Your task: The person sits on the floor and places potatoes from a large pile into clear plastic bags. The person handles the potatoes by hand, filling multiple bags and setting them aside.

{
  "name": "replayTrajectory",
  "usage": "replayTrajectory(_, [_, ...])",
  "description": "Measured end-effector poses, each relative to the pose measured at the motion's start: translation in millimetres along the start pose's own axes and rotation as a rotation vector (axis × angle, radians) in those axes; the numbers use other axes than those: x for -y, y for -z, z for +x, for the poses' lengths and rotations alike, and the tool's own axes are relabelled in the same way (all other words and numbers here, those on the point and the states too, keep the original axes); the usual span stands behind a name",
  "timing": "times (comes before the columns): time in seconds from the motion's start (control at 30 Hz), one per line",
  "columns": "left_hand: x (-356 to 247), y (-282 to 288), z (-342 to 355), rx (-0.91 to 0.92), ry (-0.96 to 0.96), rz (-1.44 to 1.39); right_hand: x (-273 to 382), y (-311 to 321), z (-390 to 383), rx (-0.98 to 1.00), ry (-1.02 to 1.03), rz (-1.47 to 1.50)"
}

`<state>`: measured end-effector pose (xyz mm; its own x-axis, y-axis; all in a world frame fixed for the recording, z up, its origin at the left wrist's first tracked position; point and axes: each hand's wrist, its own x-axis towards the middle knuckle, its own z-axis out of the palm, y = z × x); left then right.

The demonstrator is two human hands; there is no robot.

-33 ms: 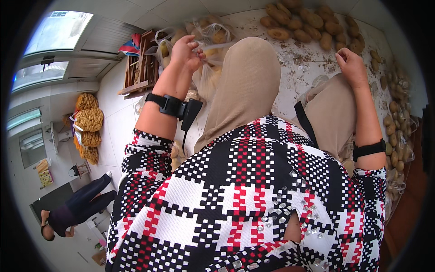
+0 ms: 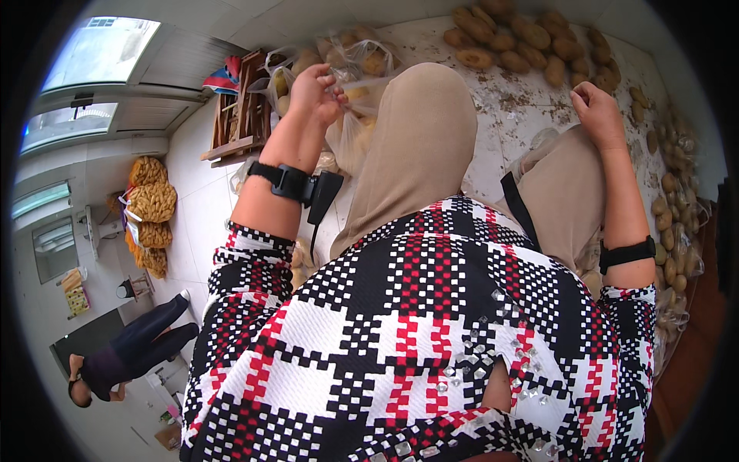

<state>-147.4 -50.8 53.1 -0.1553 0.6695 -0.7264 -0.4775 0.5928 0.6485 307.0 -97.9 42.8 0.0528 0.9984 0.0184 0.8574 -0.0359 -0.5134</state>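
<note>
My left hand point(image 2: 323, 96) is at the upper middle, fingers curled on a thin translucent plastic bag point(image 2: 350, 131) with potatoes inside, beside my raised left knee point(image 2: 419, 115) in tan trousers. My right hand point(image 2: 593, 112) is above my other knee point(image 2: 554, 192), near loose potatoes point(image 2: 531, 35) on the dirt-scattered white tiles. Its fingers are curled toward the palm, which hides whatever they may hold.
A wooden crate point(image 2: 231, 115) lies left of the bags. Farther left are bundled orange-yellow sacks point(image 2: 150, 204) and another person point(image 2: 119, 354) in dark clothes. Bagged potatoes point(image 2: 677, 246) line the right side, along a reddish-brown surface point(image 2: 693, 346).
</note>
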Motion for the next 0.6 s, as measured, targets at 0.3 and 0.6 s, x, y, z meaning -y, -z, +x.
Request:
replayTrajectory(0.3, [36,69,-21,-0.168,0.058,-0.210,-8,3,1,-0.020,0.014,-0.001])
replayTrajectory(0.6, [46,96,-7,-0.176,-0.005,-0.287,-8,-1,5,0.007,-0.004,-0.004])
